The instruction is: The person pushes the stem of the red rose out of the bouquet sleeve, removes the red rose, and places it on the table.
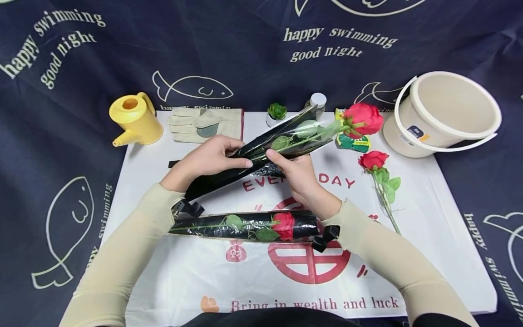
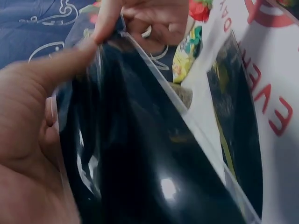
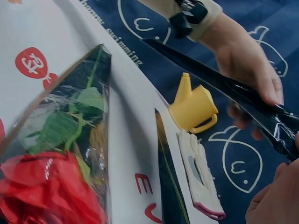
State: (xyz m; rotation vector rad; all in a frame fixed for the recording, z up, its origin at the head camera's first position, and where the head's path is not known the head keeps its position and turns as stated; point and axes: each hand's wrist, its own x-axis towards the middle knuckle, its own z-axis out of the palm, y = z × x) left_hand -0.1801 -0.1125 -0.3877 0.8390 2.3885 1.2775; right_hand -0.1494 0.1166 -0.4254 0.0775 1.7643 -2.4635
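Observation:
A red artificial rose [image 1: 363, 120] stands out of the upper end of a black-and-clear flower sleeve [image 1: 216, 180], its leafy stem inside. My left hand [image 1: 208, 159] grips the sleeve around its middle, thumb on the front. Farther up, my right hand [image 1: 300, 179] holds the same sleeve, thumb pressed on the clear film over the stem. The sleeve slants above the table, its narrow end low at the left; in the left wrist view its glossy black side [image 2: 140, 135] fills the middle. A second wrapped rose [image 1: 283, 226] lies flat below the hands.
Another black sleeve [image 3: 170, 177] lies behind the held one. A loose rose [image 1: 373, 160] rests at the right, near a beige bucket [image 1: 443, 113]. Along the back stand a yellow watering can [image 1: 136, 120], gloves [image 1: 204, 123], a small potted plant [image 1: 277, 111] and a white-capped jar [image 1: 318, 100].

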